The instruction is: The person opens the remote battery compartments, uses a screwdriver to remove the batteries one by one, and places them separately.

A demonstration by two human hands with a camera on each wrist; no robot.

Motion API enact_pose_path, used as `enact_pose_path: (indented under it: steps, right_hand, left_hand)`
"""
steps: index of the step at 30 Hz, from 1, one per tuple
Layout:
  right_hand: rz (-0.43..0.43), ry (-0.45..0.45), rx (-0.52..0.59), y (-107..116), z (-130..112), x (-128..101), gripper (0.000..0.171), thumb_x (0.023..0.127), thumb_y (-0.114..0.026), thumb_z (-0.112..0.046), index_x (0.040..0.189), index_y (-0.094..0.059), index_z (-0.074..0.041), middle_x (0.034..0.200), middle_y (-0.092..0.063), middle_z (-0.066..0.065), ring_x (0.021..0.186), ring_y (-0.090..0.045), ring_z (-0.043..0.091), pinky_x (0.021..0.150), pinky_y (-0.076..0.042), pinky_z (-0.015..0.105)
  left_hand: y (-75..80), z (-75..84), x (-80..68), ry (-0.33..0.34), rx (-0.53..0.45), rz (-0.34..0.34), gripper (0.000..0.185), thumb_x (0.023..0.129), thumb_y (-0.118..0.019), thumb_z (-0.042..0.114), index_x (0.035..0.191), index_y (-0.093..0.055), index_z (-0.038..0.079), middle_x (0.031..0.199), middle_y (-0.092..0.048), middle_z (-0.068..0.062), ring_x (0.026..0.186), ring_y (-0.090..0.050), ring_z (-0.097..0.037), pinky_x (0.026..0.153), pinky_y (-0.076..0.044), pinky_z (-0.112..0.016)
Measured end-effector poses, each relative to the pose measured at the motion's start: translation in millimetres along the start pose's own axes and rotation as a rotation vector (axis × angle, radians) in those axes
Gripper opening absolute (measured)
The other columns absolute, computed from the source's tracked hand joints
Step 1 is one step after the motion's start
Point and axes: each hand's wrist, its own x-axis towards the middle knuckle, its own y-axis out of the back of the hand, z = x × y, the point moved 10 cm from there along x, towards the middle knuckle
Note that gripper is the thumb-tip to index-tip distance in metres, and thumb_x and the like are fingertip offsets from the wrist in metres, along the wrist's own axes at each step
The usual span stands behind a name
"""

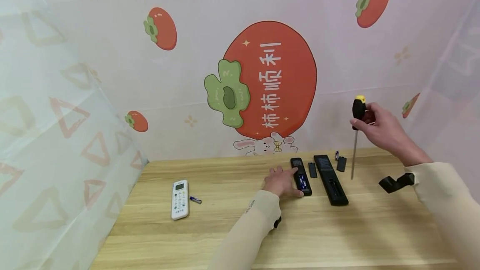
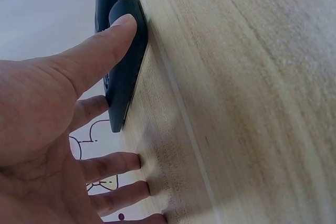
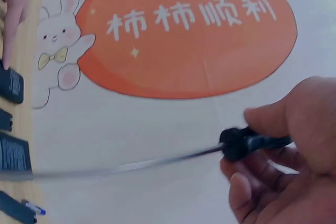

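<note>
While my right hand grips the screwdriver by its handle above the worktop's right part, its shaft points almost straight down, yellow cap up. My left hand, fingers spread, touches the small black remote, whose far end lies near the back edge; its long axis runs back to front, near end slanting slightly right. The larger black remote lies beside it, similarly aligned.
</note>
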Motion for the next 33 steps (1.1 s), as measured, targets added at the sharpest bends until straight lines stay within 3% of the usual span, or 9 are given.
enact_pose_path:
  steps: [3, 6, 11, 23, 33]
  right_hand:
    - [0.027, 0.01, 0.063, 2.5, -8.8, -0.7, 0.047, 0.105, -0.058, -0.029, 0.131, -0.047, 0.008, 0.113, -0.06, 0.024, 0.089, -0.056, 0.006, 0.068, -0.042, 0.019]
    - [0.06, 0.022, 0.122, 4.1, -14.7, -1.7, 0.044, 0.104, -0.059, -0.028, 0.13, -0.048, 0.007, 0.112, -0.059, 0.021, 0.085, -0.054, 0.0, 0.069, -0.041, 0.017]
    - [0.094, 0.054, 0.183, 3.1, -24.2, -1.9, 0.039, 0.104, -0.06, -0.025, 0.125, -0.05, 0.006, 0.104, -0.059, 0.014, 0.082, -0.055, 0.006, 0.068, -0.042, 0.016]
    - [0.076, 0.076, 0.289, -7.9, -32.8, -0.8, 0.035, 0.102, -0.063, -0.023, 0.12, -0.049, 0.003, 0.098, -0.059, 0.003, 0.078, -0.057, 0.01, 0.066, -0.046, 0.019]
    - [0.082, 0.043, 0.255, -13.4, -28.3, -1.1, 0.039, 0.101, -0.064, -0.026, 0.118, -0.045, 0.003, 0.102, -0.059, 0.015, 0.08, -0.058, 0.009, 0.065, -0.047, 0.019]
  left_hand:
    - [0.4, 0.0, -0.1, -0.002, 0.0, 0.003, 0.083, 0.079, -0.083, 0.054, 0.152, -0.047, 0.039, 0.146, -0.048, -0.009, 0.129, -0.043, -0.032, 0.101, -0.044, -0.053]
    - [-0.4, -0.3, 0.3, -0.002, 0.001, 0.003, 0.083, 0.079, -0.083, 0.054, 0.152, -0.047, 0.039, 0.146, -0.048, -0.009, 0.129, -0.043, -0.033, 0.102, -0.044, -0.053]
    - [-1.2, -1.1, 0.6, 0.004, -0.001, 0.005, 0.083, 0.079, -0.083, 0.054, 0.152, -0.047, 0.039, 0.147, -0.048, -0.008, 0.131, -0.042, -0.032, 0.103, -0.043, -0.053]
    - [-0.7, -1.1, -0.5, 0.007, -0.01, 0.004, 0.083, 0.079, -0.083, 0.054, 0.152, -0.047, 0.038, 0.146, -0.048, -0.009, 0.13, -0.042, -0.032, 0.103, -0.043, -0.054]
    - [0.4, -0.6, -0.7, 0.008, -0.014, 0.011, 0.082, 0.078, -0.083, 0.054, 0.151, -0.048, 0.039, 0.148, -0.048, -0.008, 0.131, -0.042, -0.032, 0.103, -0.043, -0.053]
